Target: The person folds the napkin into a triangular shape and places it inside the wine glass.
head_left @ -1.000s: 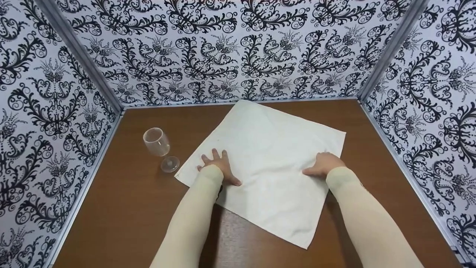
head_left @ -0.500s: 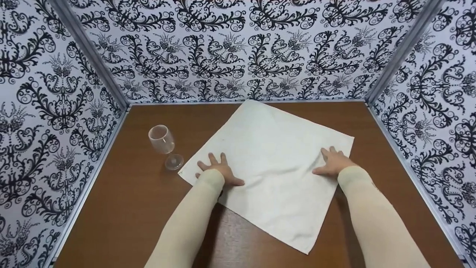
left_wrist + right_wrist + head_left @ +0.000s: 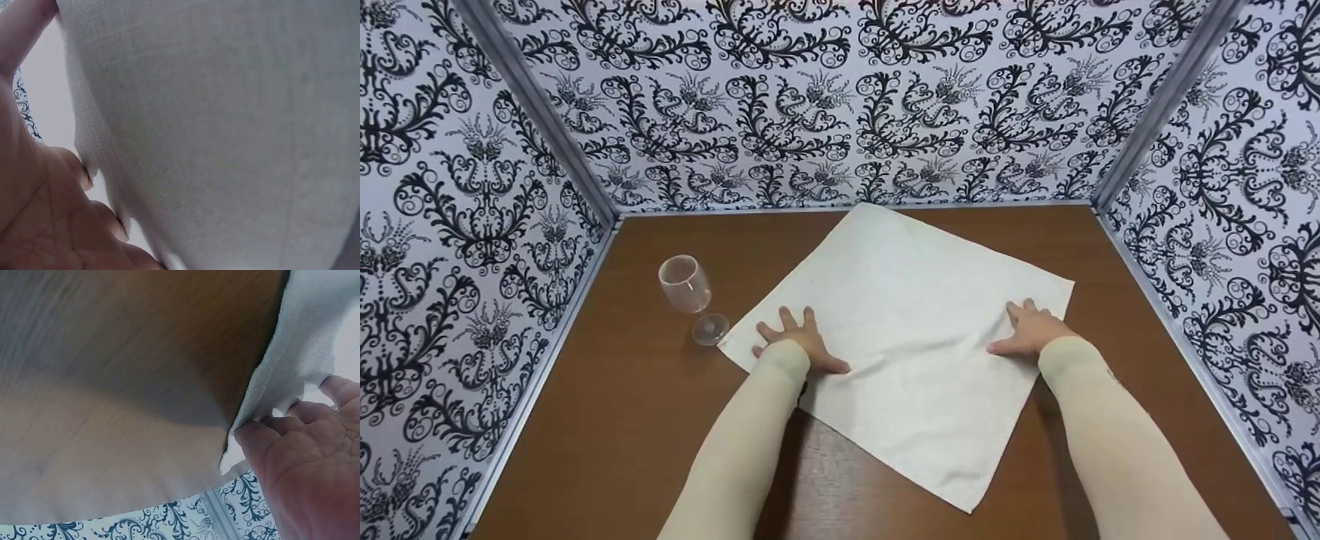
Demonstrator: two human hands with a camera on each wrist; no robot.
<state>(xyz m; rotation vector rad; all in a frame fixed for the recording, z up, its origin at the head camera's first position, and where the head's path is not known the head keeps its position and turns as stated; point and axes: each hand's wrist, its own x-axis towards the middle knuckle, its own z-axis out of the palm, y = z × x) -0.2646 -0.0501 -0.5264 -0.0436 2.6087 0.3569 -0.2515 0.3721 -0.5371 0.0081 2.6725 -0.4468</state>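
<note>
A white cloth (image 3: 915, 285) lies spread out on the brown table, turned like a diamond, with a low crease running between the two hands. My left hand (image 3: 802, 341) rests on its left part, fingers spread and fingertips on the fabric. On the right part, close to the cloth's edge, my right hand (image 3: 1031, 330) presses with its fingertips, thumb apart. The left wrist view shows the palm (image 3: 45, 214) over the fabric with the fingertips touching it. In the right wrist view the fingertips (image 3: 256, 433) touch the cloth (image 3: 281, 365) beside its hem.
A clear stemmed glass (image 3: 685, 285) stands on the table left of the cloth, its base (image 3: 710, 329) close to the cloth's left corner. Patterned black-and-white panels (image 3: 810, 97) wall in the back and both sides of the table (image 3: 585, 420).
The right hand has shifted a little to the right and its fingers have spread, the cloth flattening near it. The left hand stays on the cloth. The view has shifted slightly.
</note>
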